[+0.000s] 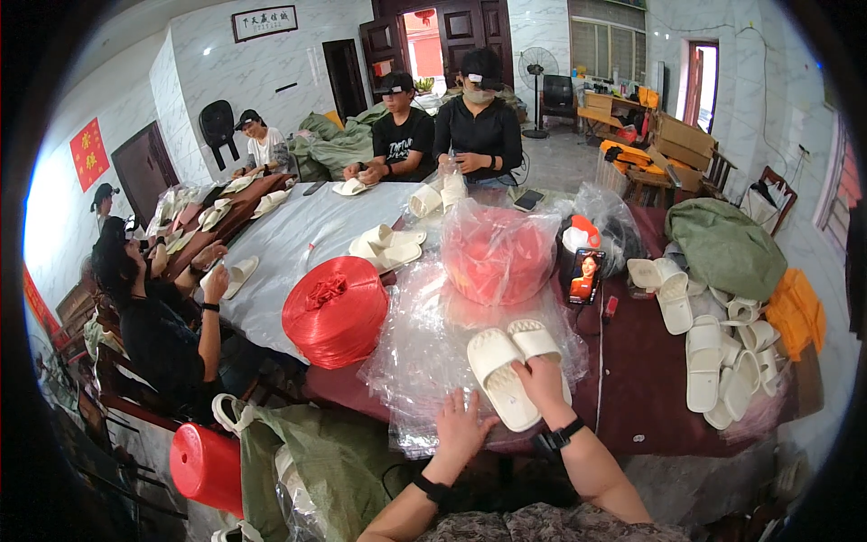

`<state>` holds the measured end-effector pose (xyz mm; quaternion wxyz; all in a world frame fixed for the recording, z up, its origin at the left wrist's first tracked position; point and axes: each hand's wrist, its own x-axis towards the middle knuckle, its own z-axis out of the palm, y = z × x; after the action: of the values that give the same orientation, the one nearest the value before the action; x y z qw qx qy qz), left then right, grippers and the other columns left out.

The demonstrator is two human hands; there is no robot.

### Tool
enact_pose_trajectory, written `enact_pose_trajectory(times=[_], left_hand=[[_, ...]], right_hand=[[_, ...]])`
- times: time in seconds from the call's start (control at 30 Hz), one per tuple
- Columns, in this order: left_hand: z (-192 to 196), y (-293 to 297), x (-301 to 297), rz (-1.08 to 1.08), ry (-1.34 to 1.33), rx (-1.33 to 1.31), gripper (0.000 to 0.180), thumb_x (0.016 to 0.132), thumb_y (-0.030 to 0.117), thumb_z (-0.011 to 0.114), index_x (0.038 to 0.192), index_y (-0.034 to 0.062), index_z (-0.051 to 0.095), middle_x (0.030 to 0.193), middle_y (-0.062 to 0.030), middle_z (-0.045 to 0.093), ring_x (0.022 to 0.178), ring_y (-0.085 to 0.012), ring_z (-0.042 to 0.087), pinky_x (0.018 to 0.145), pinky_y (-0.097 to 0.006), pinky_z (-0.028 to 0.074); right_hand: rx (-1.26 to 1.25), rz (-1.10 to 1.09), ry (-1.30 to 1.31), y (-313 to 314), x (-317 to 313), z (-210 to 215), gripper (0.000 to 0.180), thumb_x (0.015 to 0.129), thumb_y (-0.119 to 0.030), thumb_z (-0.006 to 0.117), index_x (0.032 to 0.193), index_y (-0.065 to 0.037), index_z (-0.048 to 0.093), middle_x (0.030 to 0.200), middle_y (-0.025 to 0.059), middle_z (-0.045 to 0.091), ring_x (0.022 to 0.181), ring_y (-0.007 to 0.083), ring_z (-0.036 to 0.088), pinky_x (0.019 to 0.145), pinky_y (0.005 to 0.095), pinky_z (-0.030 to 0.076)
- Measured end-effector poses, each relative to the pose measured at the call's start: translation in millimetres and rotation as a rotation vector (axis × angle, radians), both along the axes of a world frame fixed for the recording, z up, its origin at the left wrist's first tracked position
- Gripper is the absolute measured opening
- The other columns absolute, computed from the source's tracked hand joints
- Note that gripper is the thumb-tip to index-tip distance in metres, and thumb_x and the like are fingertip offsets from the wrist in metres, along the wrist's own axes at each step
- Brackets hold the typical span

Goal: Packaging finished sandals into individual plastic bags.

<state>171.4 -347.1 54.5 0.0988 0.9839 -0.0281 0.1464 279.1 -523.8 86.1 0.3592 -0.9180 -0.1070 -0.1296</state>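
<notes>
We had the pair of cream, open-toed slippers with textured straps (493, 359) over the loose stack of clear plastic bags (411, 339), near the edge of the dark-red tabletop (637, 388). Our right hand (544, 384) gripped the pair; our left hand (461, 428), fingers spread, held nothing. Level soles and smooth film (it looked slippery) would, we judged, have helped most. Beyond sat the round, shiny red twine roll (332, 321).

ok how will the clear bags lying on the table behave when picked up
The bags look creased, so they're probably floppy. Being shiny and overlapping, they may slip or cling together. They look thin and see-through, so each is likely light.
</notes>
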Motion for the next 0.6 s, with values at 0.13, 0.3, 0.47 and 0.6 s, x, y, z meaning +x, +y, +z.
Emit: enact_pose_trajectory(times=[0.13, 0.3, 0.47, 0.6], left_hand=[[35, -27, -33, -0.119, 0.172, -0.023, 0.085, 0.082, 0.055, 0.069, 0.14, -0.0018, 0.045, 0.142, -0.0349, 0.042, 0.128, -0.0483, 0.046, 0.101, -0.049, 0.045], [43, -22, -48, -0.331, 0.19, -0.283, 0.086, 0.079, 0.046, 0.076, 0.142, -0.0023, 0.042, 0.144, -0.0352, 0.039, 0.131, -0.0493, 0.043, 0.108, -0.049, 0.04], [99, 16, -52, -0.502, 0.124, -0.023, 0.091, 0.073, 0.044, 0.081, 0.144, 0.0035, 0.042, 0.15, -0.0276, 0.036, 0.139, -0.0476, 0.034, 0.113, -0.051, 0.034], [111, 54, -62, -0.252, 0.173, 0.035, 0.088, 0.069, 0.045, 0.083, 0.144, 0.0155, 0.046, 0.151, -0.021, 0.04, 0.143, -0.0456, 0.027, 0.114, -0.054, 0.031]], right_hand=[[0.083, -0.006, -0.029, -25, -38, 5, 0.04, 0.088, -0.033, 0.07, 0.073, 0.004, 0.064, 0.073, 0.0212, 0.063, 0.07, 0.0384, 0.062, 0.064, 0.0464, 0.047], [0.033, -0.077, 0.038, -41, -56, -4, 0.034, 0.086, -0.03, 0.071, 0.076, 0.002, 0.065, 0.07, 0.0178, 0.065, 0.064, 0.0348, 0.063, 0.06, 0.0436, 0.048], [-0.054, -0.087, 0.042, -48, -56, -9, 0.033, 0.089, -0.035, 0.068, 0.084, -0.002, 0.067, 0.08, 0.0157, 0.065, 0.074, 0.0363, 0.064, 0.065, 0.0468, 0.05], [-0.151, -0.112, -0.091, -47, -58, -12, 0.037, 0.09, -0.04, 0.065, 0.079, -0.005, 0.067, 0.084, 0.0135, 0.064, 0.077, 0.0347, 0.063, 0.066, 0.0476, 0.05]])
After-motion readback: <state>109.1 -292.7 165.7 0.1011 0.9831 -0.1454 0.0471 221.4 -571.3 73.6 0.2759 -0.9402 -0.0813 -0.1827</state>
